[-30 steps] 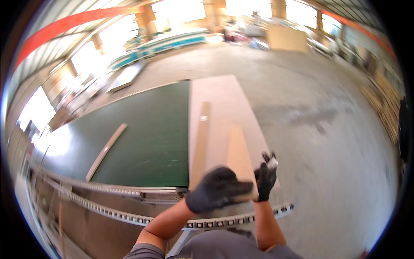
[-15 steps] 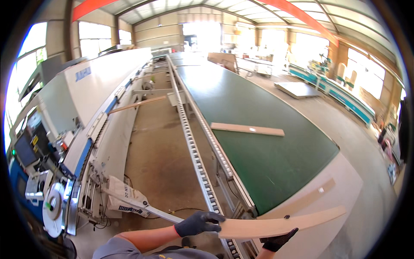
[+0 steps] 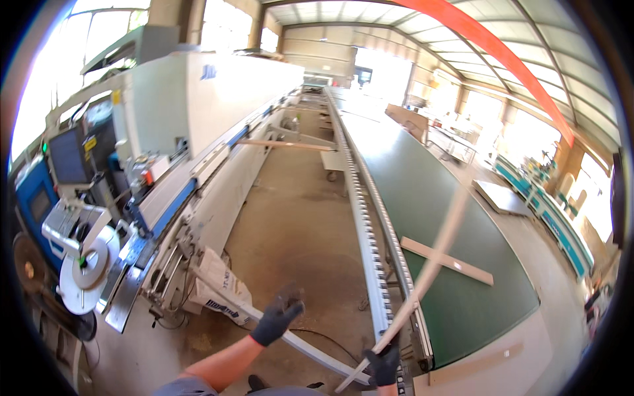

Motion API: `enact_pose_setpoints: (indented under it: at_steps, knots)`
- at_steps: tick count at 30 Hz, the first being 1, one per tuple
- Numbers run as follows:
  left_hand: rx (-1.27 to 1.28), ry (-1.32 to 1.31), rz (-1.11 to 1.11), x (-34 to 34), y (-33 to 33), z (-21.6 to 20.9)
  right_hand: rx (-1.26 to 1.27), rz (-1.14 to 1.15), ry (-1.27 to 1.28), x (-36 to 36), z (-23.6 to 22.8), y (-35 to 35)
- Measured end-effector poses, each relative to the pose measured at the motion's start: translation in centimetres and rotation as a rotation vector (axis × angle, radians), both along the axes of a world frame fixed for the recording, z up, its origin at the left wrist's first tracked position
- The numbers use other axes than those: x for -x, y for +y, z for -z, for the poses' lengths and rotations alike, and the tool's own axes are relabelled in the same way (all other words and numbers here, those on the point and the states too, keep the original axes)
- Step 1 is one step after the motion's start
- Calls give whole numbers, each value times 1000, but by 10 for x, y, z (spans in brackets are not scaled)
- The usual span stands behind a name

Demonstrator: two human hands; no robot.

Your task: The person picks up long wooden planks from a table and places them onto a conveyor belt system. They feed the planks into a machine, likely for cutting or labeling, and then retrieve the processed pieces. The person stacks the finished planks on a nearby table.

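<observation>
My right hand (image 3: 384,363), in a dark glove, is closed around a long, narrow wooden board (image 3: 430,267) near its lower end. The board slants up and away to the right, turned edge-on, its far end smeared by motion. My left hand (image 3: 279,317), also gloved, is off the board, over the gap between the machine and the conveyor. Nothing shows in its slightly curled, parted fingers. Beyond the held board, a second wooden board (image 3: 470,269) lies on the green conveyor belt (image 3: 475,323). Another board (image 3: 475,364) rests on the pale panel at the near right.
A long white machine (image 3: 231,92) with a blue-edged rail runs along the left; a tape reel (image 3: 89,270) sits at its near end. A roller track (image 3: 370,254) borders the belt. A curved metal bar (image 3: 310,350) crosses low before me, beside a white sack (image 3: 221,287).
My left hand has let go of the board and moved left. My right hand has swung the board from lying crosswise to slanting away, upper end raised. The view has turned left.
</observation>
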State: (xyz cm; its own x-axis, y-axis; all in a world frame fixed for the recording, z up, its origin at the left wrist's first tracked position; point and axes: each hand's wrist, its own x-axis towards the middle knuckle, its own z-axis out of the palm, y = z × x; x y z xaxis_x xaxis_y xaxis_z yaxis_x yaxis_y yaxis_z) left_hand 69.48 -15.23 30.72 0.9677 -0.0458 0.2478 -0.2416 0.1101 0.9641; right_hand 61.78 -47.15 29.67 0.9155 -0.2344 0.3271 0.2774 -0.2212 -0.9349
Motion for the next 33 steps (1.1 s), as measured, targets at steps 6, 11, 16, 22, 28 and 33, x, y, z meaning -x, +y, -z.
enact_pose_setpoints:
  at_steps: [6,11,16,22,28,33]
  knots:
    - [611,22,-424,-15,163,15,857,-443,110,-10,52,145]
    - [357,205,-903,41,284,141,1108,-773,173,-38,78,233]
    - [436,349,-1176,65,368,185,1226,-889,34,-82,82,335]
    - [528,136,-1343,37,433,202,1398,-991,90,-126,71,426]
    - [643,120,-1376,10,446,176,1360,-1113,2,-183,67,450]
    - [731,1,-1383,-37,455,192,1390,-1090,15,-223,68,459]
